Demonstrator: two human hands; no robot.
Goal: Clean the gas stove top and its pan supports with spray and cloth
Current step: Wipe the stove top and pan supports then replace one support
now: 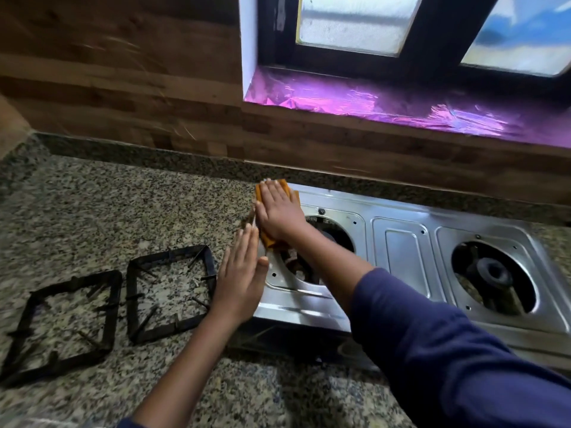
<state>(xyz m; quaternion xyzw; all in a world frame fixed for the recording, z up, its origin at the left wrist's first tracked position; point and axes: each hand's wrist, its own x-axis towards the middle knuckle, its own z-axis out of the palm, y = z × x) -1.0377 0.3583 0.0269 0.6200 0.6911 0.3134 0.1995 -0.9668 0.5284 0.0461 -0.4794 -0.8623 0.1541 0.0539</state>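
While the flat right hand (279, 213) presses the cloth (268, 240), the flat left hand (242, 279) touches the stove (401, 242).

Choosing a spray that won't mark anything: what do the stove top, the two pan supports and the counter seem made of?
Stove top: likely stainless steel, bright polished finish; it shows mirror-like glints and pressed panels.
Pan supports: dark matte metal, perhaps cast iron or enamelled steel; the look leaves that open.
Counter: polished speckled stone, granite-like grain.
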